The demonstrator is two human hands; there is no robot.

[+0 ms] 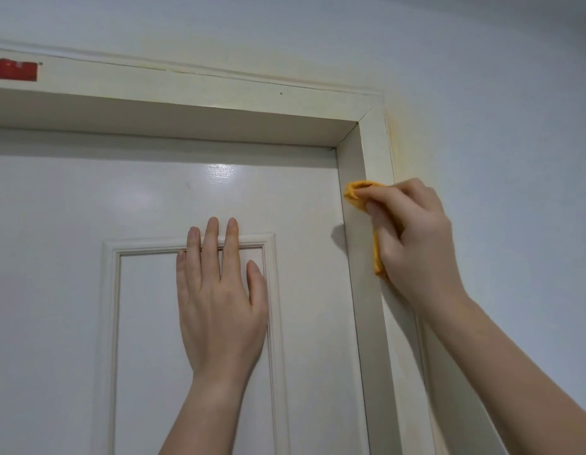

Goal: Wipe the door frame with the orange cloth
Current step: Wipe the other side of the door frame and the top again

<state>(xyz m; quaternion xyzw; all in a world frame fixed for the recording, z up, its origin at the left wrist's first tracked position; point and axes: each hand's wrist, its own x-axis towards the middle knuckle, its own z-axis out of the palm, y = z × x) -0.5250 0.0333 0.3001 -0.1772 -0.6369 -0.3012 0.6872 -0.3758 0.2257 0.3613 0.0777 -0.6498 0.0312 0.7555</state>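
Observation:
A cream door frame (375, 149) runs across the top and down the right side of a shut white door (71, 208). My right hand (416, 238) grips a bunched orange cloth (358, 192) and presses it against the frame's right upright, a little below the top corner. Part of the cloth hangs under my palm. My left hand (219, 300) lies flat on the door, fingers spread, over the top edge of the raised panel moulding (252, 239).
A red strip (12, 70) is stuck on the top frame at the far left. A pale grey wall (498, 126) lies to the right of and above the frame, with yellowish staining along the frame's edge.

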